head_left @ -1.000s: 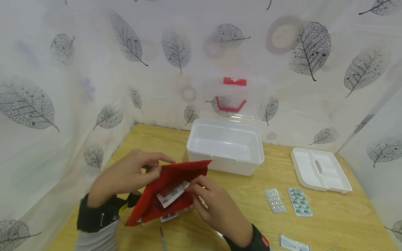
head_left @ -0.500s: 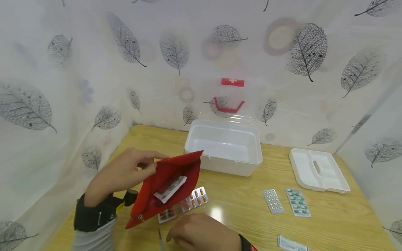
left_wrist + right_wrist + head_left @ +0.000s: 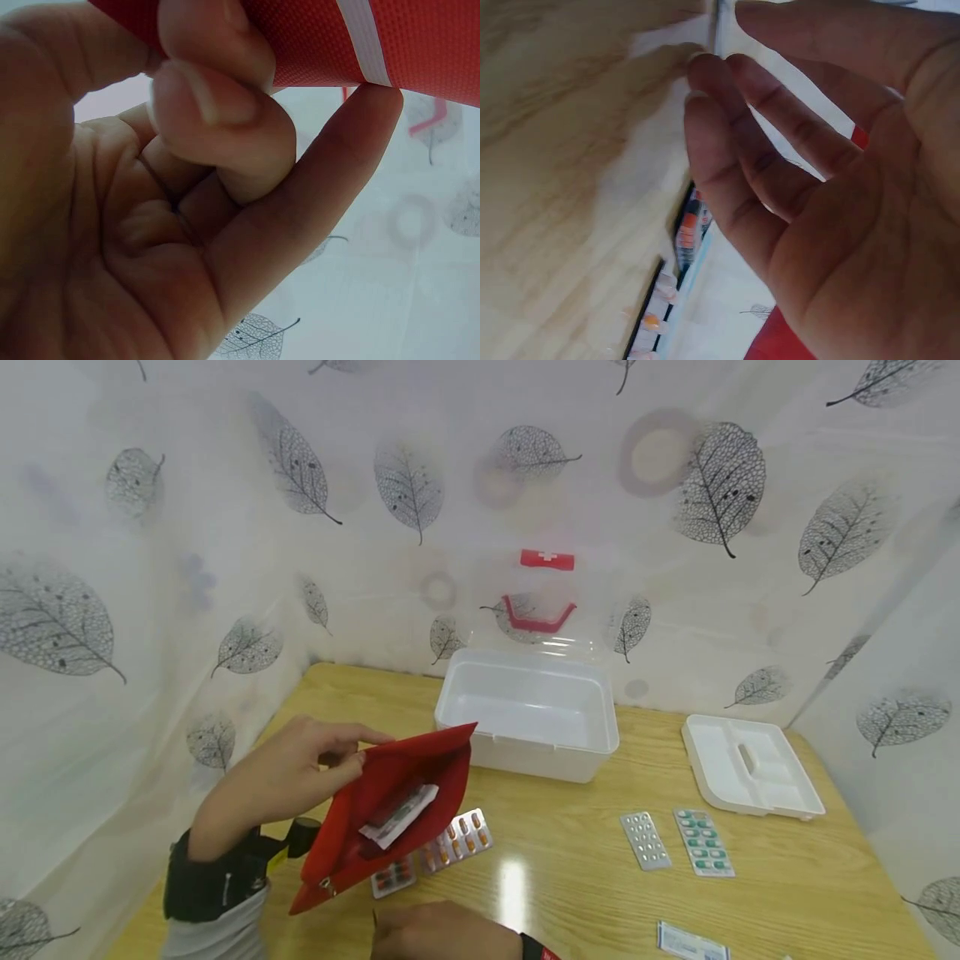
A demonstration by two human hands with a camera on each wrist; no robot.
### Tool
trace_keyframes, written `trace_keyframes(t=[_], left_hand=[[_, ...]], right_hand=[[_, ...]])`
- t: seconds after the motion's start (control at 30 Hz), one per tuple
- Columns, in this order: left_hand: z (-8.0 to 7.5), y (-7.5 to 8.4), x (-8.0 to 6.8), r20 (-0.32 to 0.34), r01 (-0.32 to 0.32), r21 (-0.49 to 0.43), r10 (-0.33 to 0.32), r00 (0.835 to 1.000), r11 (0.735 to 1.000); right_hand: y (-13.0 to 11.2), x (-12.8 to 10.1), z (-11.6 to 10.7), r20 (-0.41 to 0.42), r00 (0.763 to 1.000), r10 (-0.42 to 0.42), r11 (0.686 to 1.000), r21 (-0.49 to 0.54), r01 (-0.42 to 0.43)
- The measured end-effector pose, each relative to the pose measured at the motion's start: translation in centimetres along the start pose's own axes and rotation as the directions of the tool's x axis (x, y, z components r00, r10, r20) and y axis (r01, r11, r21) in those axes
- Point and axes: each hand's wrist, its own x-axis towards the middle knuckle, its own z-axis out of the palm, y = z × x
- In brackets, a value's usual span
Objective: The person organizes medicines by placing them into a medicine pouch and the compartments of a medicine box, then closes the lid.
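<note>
left hand point(image 3: 288, 772) pinches the red pouch point(image 3: 382, 806) open. right hand point(image 3: 442, 933), half cut off below the pouch, fingers loose near a thin tool point(image 3: 721, 22).

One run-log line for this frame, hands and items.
left hand: pinches red pouch edge, pouch raised | right hand: fingers straight, low over table, holds nothing | orange blister pack: on table

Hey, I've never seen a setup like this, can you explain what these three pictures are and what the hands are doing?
A person wears three cameras: one on the head, one on each wrist. The head view shows a wooden table with an open white box, a white tray and several pill strips. The left hand pinches a red pouch open; the left wrist view shows that pinch up close. The right hand is low over the table, fingers relaxed, holding nothing that shows.
</note>
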Motion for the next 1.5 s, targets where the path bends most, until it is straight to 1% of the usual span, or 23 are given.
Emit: trace_keyframes(t=[0.17, 0.27, 0.5, 0.6, 0.77, 0.83, 0.93, 1.03, 1.13, 1.17, 1.23, 1.37, 1.43, 1.5], left_hand=[[0.0, 0.3, 0.1, 0.009, -0.003, -0.018, 0.004, 1.000, 1.000], [0.0, 0.4, 0.1, 0.018, -0.004, -0.022, 0.005, 1.000, 1.000], [0.0, 0.6, 0.1, 0.032, -0.001, -0.035, 0.002, 0.999, 0.999], [0.0, 0.6, 0.1, 0.031, -0.004, -0.033, 0.006, 1.000, 0.999], [0.1, 0.5, 0.1, 0.030, 0.017, -0.029, -0.016, 0.999, 0.999], [0.1, 0.5, 0.1, 0.032, 0.022, -0.030, -0.021, 0.999, 0.999], [0.2, 0.4, 0.1, 0.033, 0.010, -0.034, -0.009, 0.999, 0.999], [0.3, 0.4, 0.2, 0.029, 0.001, -0.035, 0.000, 1.000, 0.999], [0.3, 0.3, 0.2, 0.029, 0.002, -0.032, -0.001, 1.000, 1.000], [0.3, 0.3, 0.2, 0.030, 0.009, -0.031, -0.008, 1.000, 0.999], [0.4, 0.3, 0.2, 0.032, 0.010, -0.029, -0.009, 0.999, 1.000], [0.4, 0.3, 0.2, 0.036, 0.012, -0.029, -0.011, 0.999, 1.000], [0.3, 0.3, 0.2, 0.035, 0.009, -0.027, -0.008, 0.999, 1.000], [0.3, 0.2, 0.2, 0.036, 0.007, -0.028, -0.006, 0.999, 1.000]], right_hand=[[0.3, 0.1, 0.4, -0.059, 0.998, -0.008, 1.000, -0.019, 0.007], [0.3, 0.0, 0.7, -0.069, 0.998, 0.004, 0.999, -0.044, -0.007], [0.2, 0.0, 1.0, -0.018, 0.995, 0.102, 0.995, -0.006, -0.102], [-0.1, -0.1, 1.0, -0.006, 0.991, 0.132, 0.991, -0.020, -0.132], [-0.5, 0.1, 0.9, 0.028, 0.983, 0.179, 0.983, -0.044, -0.178], [-0.6, 0.0, 1.0, 0.027, 0.981, 0.190, 0.979, -0.087, -0.187], [-0.8, -0.1, 1.1, -0.001, 0.982, 0.188, 0.971, -0.150, -0.186], [-0.8, -0.1, 1.2, -0.024, 0.987, 0.158, 0.959, -0.235, -0.160], [-0.7, 0.1, 1.1, -0.010, 0.992, 0.129, 0.944, -0.306, -0.126], [-0.7, 0.2, 1.0, 0.001, 0.992, 0.123, 0.943, -0.312, -0.117], [-0.7, 0.1, 0.7, 0.031, 0.991, 0.130, 0.951, -0.287, -0.116], [-1.1, -0.2, -0.2, 0.053, 0.986, 0.155, 0.975, -0.169, -0.144], [-1.3, -0.5, -0.7, 0.036, 0.988, 0.147, 0.978, -0.155, -0.140], [-1.4, -0.7, -1.5, 0.002, 0.992, 0.124, 0.978, -0.171, -0.121]])
